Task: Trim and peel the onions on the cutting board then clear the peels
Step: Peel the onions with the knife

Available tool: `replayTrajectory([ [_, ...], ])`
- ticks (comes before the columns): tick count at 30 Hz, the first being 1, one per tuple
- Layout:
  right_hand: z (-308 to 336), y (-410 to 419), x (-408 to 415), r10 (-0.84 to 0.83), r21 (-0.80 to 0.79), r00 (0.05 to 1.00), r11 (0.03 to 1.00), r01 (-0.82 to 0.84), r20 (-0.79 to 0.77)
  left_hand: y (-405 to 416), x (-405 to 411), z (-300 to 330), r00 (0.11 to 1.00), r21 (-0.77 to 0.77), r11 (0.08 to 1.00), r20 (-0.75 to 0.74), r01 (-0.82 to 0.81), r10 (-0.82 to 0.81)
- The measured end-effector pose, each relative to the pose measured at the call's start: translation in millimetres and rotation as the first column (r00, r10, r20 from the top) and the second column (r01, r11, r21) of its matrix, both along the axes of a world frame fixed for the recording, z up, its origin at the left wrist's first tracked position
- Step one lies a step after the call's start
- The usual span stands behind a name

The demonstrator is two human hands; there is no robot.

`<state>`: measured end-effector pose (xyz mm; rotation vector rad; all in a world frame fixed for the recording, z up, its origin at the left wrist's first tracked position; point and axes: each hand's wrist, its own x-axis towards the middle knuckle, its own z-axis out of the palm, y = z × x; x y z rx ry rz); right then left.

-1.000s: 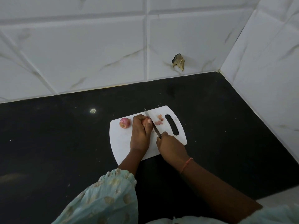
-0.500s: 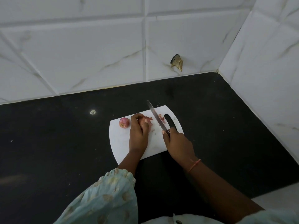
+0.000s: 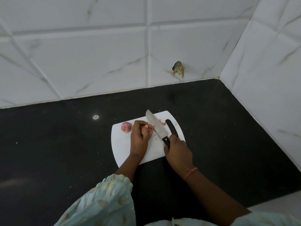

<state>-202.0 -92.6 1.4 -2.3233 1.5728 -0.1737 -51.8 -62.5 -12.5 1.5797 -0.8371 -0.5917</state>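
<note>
A whole onion (image 3: 125, 127) sits at the board's (image 3: 123, 149) left. My left hand (image 3: 140, 136) grips a second onion (image 3: 150, 128) mid-board. My right hand (image 3: 178, 150) clasps the knife (image 3: 155, 126), blade against it; peels (image 3: 162, 123) lie beyond.

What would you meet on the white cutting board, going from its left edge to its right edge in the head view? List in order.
Whole onion → left hand holding an onion → knife → peel scraps → handle slot of the cutting board.
</note>
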Motion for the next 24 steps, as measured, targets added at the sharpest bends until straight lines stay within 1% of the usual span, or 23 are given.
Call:
replayTrajectory([
  [3, 6, -5, -1, 0.024, -0.011, 0.999, 1.000, -0.024, -0.038, 2, -1, 9, 0.996, 0.021, 1.000, -0.085, 0.020, -0.018],
  [4, 9, -7, -1, 0.026, -0.042, 1.000, 0.999, -0.026, 0.000, 4, -1, 13, 0.992, 0.020, 0.999, -0.124, 0.026, -0.023],
  [5, 13, -8, 1, 0.039, -0.078, 0.995, 0.996, -0.031, 0.093, 5, -1, 17, 0.984, 0.021, 0.999, -0.174, 0.035, -0.031],
  [6, 18, -9, 3, 0.066, -0.088, 0.970, 0.995, -0.047, 0.236, 6, -1, 20, 0.971, 0.028, 0.998, -0.237, 0.048, -0.040],
  [7, 24, -10, 8, 0.092, -0.051, 0.912, 0.996, -0.078, 0.400, 9, 0, 24, 0.951, 0.027, 0.998, -0.305, 0.065, -0.053],
  [8, 32, -10, 13, 0.095, 0.018, 0.833, 0.992, -0.124, 0.544, 11, 1, 26, 0.926, 0.018, 0.996, -0.371, 0.089, -0.076],
  [9, 38, -10, 19, 0.080, 0.090, 0.767, 0.980, -0.177, 0.637, 13, 1, 28, 0.899, 0.001, 0.994, -0.428, 0.109, -0.098],
  [10, 44, -9, 24, 0.058, 0.146, 0.728, 0.966, -0.214, 0.683, 15, 1, 29, 0.870, -0.018, 0.993, -0.479, 0.119, -0.113],
  [13, 53, -10, 33, 0.013, 0.229, 0.690, 0.939, -0.258, 0.724, 20, -1, 36, 0.811, -0.049, 0.995, -0.576, 0.085, -0.098],
  [16, 53, -13, 33, -0.076, 0.314, 0.659, 0.916, -0.250, 0.748, 19, 0, 36, 0.789, -0.009, 0.999, -0.613, 0.037, -0.035],
  [18, 52, -15, 33, -0.111, 0.342, 0.646, 0.908, -0.244, 0.755, 19, 2, 34, 0.765, 0.021, 1.000, -0.644, -0.004, 0.016],
  [21, 50, -15, 35, -0.135, 0.342, 0.632, 0.915, -0.217, 0.763, 17, 2, 37, 0.680, 0.016, 0.998, -0.731, -0.061, 0.053],
  [24, 44, -10, 39, -0.182, 0.332, 0.601, 0.932, -0.147, 0.778, 14, -1, 37, 0.580, 0.066, 0.992, -0.806, -0.108, 0.117],
])
